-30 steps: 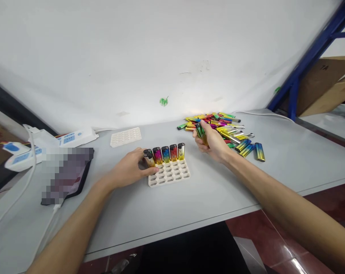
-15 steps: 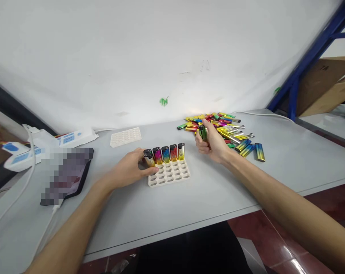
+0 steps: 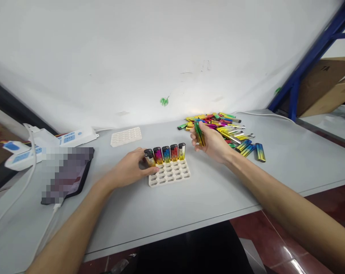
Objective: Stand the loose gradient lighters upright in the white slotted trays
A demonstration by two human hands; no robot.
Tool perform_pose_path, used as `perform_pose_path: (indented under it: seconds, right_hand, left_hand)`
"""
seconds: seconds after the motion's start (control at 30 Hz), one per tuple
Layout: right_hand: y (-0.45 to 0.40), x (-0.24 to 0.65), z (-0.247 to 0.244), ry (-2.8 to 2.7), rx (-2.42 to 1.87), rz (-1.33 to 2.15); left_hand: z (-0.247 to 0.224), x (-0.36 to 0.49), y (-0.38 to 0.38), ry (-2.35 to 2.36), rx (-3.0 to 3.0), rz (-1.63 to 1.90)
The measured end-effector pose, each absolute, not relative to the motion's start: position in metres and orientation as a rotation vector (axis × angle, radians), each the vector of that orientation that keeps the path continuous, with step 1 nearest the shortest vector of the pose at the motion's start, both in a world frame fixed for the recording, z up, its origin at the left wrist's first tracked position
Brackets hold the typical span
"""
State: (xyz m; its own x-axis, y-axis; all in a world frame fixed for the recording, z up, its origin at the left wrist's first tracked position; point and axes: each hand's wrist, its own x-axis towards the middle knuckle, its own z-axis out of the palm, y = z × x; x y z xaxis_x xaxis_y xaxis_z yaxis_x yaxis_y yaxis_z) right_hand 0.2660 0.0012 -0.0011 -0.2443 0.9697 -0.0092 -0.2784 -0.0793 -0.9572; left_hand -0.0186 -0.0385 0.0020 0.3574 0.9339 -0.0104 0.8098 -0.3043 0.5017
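A white tray (image 3: pixel 169 176) with rows of oval slots lies on the table; several metallic lighters (image 3: pixel 166 154) with black tops stand upright along its back row. One gold lighter (image 3: pixel 150 158) is upright at the left, in front of that row. My left hand (image 3: pixel 134 165) grips the tray's left side, thumb over the front near the gold lighter's base, fingers behind and partly hidden. Held up between the thumb and fingers of my right hand (image 3: pixel 211 140) is a green lighter (image 3: pixel 199 135), slightly tilted, in front of the loose pile.
A heap of colourful lighters (image 3: pixel 232 131) lies at the back right, with some strays (image 3: pixel 260 152) beside it. Another white tray (image 3: pixel 126 137) is at the back left. A phone (image 3: pixel 66 175) on a cable and power strips (image 3: pixel 75 137) occupy the left side.
My right hand has moved slightly left with the green lighter, turning it so more of its side shows. My left hand has stayed at the tray.
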Motion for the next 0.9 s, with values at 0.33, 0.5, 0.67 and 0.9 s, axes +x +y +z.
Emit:
perform_pose_path:
  seconds: [0.33, 0.5, 0.67, 0.9]
  right_hand:
    - [-0.003, 0.265, 0.001, -1.109, -0.903, 1.63]
    - [-0.002, 0.266, 0.005, -1.039, -0.962, 1.583]
    - [-0.005, 0.265, 0.009, -1.01, -0.973, 1.552]
    - [-0.006, 0.264, 0.006, -1.043, -0.97, 1.563]
  left_hand:
    - [0.002, -0.018, -0.039, 1.511, 2.213, 0.399]
    - [0.003, -0.018, -0.039, 1.508, 2.206, 0.401]
    - [0.003, -0.018, -0.039, 1.527, 2.219, 0.385]
    - [0.004, -0.016, -0.041, 1.516, 2.184, 0.387]
